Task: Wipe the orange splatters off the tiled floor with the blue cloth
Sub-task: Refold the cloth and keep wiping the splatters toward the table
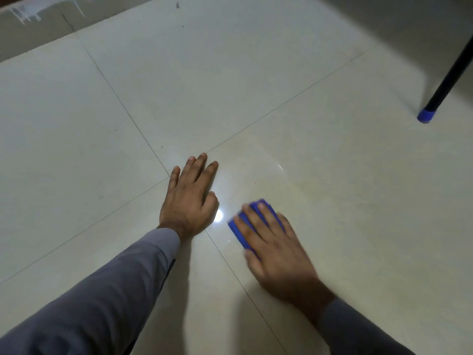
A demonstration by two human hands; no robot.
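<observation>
My right hand lies flat on a folded blue cloth and presses it onto the cream tiled floor; the hand is blurred by motion. Blue edges of the cloth show between and beyond the fingers. My left hand rests palm down on the floor to the left of the cloth, fingers spread, holding nothing. A faint yellowish smear tints the tile just beyond the cloth. No clear orange splatters show.
A black chair or table leg with a blue foot cap stands at the far right. A skirting with white paint drips runs along the top left. A few dark specks dot the far tiles.
</observation>
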